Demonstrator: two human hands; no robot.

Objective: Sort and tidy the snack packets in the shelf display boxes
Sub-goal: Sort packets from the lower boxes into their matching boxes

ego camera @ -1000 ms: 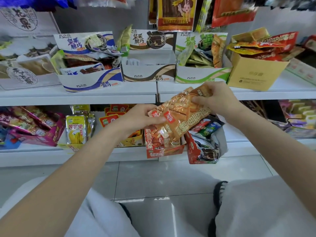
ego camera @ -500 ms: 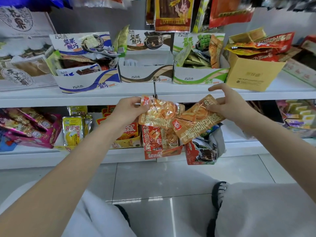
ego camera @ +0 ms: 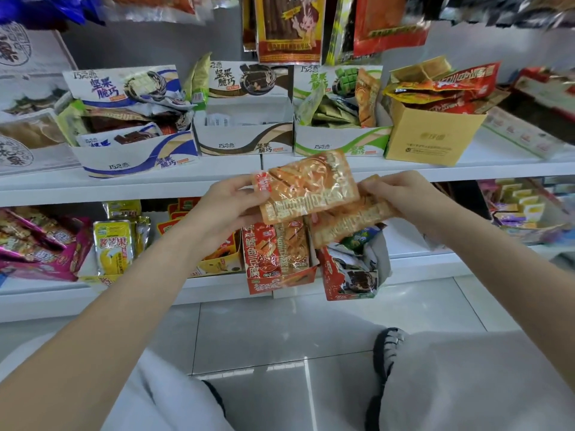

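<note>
My left hand [ego camera: 230,202] pinches the left end of an orange snack packet [ego camera: 306,186], held flat in front of the upper shelf edge. My right hand [ego camera: 396,194] grips a second orange packet [ego camera: 348,223] that lies partly under the first. Below them, on the lower shelf, stands a red display box [ego camera: 264,281] with matching orange and red packets upright in it. To its right is another red box [ego camera: 334,275] stuffed with mixed packets.
The upper shelf [ego camera: 217,178] carries a blue-white box [ego camera: 137,157], a brown-white box [ego camera: 242,141], a green-white box [ego camera: 342,141] and a yellow carton [ego camera: 432,141], all with packets. Yellow pouches [ego camera: 113,247] and pink bags [ego camera: 40,244] sit lower left. My knees are above the tiled floor.
Both hands rose from in front of the lower shelf to the upper shelf edge. The packets were pulled apart, then the left one was brought over the right one.
</note>
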